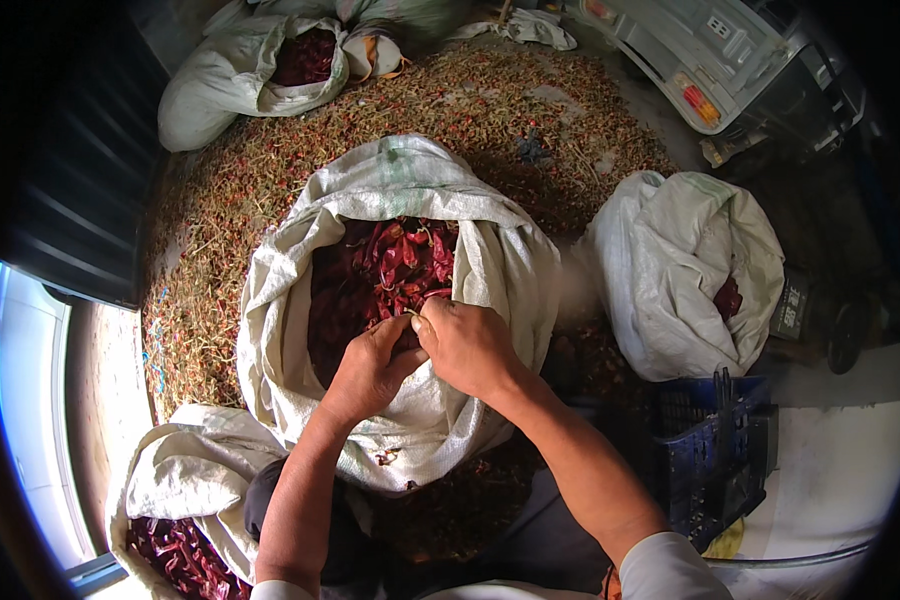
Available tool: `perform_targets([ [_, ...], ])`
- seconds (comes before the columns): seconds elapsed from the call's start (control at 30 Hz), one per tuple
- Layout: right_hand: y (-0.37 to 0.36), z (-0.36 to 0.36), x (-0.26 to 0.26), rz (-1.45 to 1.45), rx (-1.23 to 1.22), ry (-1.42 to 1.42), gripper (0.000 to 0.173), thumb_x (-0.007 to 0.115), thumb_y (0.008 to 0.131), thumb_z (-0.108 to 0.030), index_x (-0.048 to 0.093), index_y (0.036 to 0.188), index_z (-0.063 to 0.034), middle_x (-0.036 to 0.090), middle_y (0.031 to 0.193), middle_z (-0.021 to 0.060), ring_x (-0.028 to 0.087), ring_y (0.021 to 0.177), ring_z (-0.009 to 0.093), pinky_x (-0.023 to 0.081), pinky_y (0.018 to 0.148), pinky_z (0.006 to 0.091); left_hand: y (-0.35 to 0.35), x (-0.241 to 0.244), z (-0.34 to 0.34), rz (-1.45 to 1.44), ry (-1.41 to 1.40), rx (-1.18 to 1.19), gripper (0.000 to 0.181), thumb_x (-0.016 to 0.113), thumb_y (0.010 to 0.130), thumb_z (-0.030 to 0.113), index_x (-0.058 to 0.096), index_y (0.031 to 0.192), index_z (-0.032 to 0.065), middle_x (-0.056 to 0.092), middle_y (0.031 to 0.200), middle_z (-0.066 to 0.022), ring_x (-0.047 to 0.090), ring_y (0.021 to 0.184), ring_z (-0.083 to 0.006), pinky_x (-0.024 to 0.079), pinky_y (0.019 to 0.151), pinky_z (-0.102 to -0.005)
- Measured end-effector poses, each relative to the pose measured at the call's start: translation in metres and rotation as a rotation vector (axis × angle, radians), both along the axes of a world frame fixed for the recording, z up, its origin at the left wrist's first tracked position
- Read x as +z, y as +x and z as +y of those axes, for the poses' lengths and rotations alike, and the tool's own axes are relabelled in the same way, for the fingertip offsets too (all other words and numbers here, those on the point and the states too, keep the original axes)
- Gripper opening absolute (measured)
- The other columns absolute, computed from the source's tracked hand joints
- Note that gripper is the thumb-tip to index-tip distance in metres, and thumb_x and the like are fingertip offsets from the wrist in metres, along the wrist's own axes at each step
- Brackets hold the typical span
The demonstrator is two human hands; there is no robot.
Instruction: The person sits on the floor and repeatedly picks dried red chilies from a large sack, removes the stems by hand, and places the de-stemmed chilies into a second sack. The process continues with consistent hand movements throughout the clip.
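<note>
A large white woven sack [510,262] stands in front of me with its rim rolled back. Dried red chili peppers [405,255] fill its mouth, some with stems on. Over the near part of the opening, my left hand [375,367] and my right hand [465,349] meet, thumbs and fingers pinched together. Between them is a dried chili pepper [406,343], mostly hidden by the fingers. A pale stem [411,311] pokes out beside my right thumb tip.
Chili stems and scraps [217,300] cover the floor. Other woven sacks of chilies stand at right [667,277], lower left [187,480] and upper left [217,82]. A blue plastic crate [690,450] sits at my right. The rear of a vehicle [705,52] is at upper right.
</note>
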State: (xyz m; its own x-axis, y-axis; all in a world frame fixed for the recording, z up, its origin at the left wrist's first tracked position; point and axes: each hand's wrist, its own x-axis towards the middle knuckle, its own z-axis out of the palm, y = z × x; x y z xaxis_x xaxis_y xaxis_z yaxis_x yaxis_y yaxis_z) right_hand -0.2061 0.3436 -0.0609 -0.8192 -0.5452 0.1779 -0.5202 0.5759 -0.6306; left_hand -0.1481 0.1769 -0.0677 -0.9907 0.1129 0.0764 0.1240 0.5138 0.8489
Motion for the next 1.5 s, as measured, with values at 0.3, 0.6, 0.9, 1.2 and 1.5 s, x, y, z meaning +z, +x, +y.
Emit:
perform_targets([
  [0.3, 0.004, -0.009, -0.011, -0.029, -0.126, -0.32, 0.02, 0.059, 0.096, -0.017, 0.057, 0.086, -0.0003, 0.063, 0.071, 0.0166, 0.064, 0.062, 0.032, 0.047, 0.057, 0.0446, 0.003, -0.005, 0.01, 0.032, 0.068, 0.091, 0.023, 0.069, 0.086, 0.005, 0.058, 0.104, -0.0014, 0.063, 0.082, -0.0204, 0.062, 0.072, -0.037, 0.05, 0.066, -0.0394],
  [0.6, -0.011, -0.003, -0.004, -1.148, -0.227, -1.196, 0.02, 0.056, 0.1, -0.029, 0.055, 0.089, -0.0119, 0.052, 0.07, -0.0028, 0.041, 0.049, 0.003, 0.029, 0.04, 0.019, 0.006, -0.007, 0.015, -0.296, 0.621, 0.168, 0.011, 0.057, 0.101, 0.014, 0.058, 0.105, 0.0044, 0.056, 0.077, 0.0029, 0.047, 0.065, -0.005, 0.039, 0.058, -0.0208],
  [0.9, -0.015, 0.024, 0.033, -1.251, -0.102, -1.157, 0.015, 0.056, 0.099, -0.023, 0.054, 0.104, -0.0092, 0.069, 0.096, 0.0089, 0.058, 0.063, 0.008, 0.037, 0.045, 0.0203, -0.059, -0.093, -0.088, -0.13, -0.184, 0.561, 0.022, 0.068, 0.076, 0.006, 0.06, 0.096, 0.0032, 0.066, 0.082, -0.012, 0.063, 0.075, -0.0253, 0.05, 0.069, -0.0361],
  [1.2, -0.022, 0.039, 0.033, -1.281, -0.15, -1.223, 0.018, 0.056, 0.099, -0.021, 0.059, 0.109, -0.0064, 0.064, 0.091, 0.0078, 0.06, 0.07, 0.012, 0.038, 0.048, 0.0202, -0.063, -0.148, -0.124, -0.376, -0.777, 0.322, 0.027, 0.068, 0.078, 0.016, 0.068, 0.102, 0.0037, 0.069, 0.093, -0.0251, 0.066, 0.093, -0.0434, 0.053, 0.08, -0.0503],
  [1.5, -0.021, 0.027, 0.024, -1.204, -0.196, -0.994, 0.019, 0.057, 0.1, -0.027, 0.056, 0.11, -0.0103, 0.066, 0.097, 0.0038, 0.069, 0.084, 0.016, 0.053, 0.061, 0.0232, -0.021, -0.037, -0.053, -0.321, 0.543, 0.457, 0.017, 0.07, 0.084, 0.001, 0.065, 0.1, 0.0049, 0.063, 0.08, -0.0015, 0.061, 0.069, -0.0102, 0.049, 0.062, -0.0236],
])
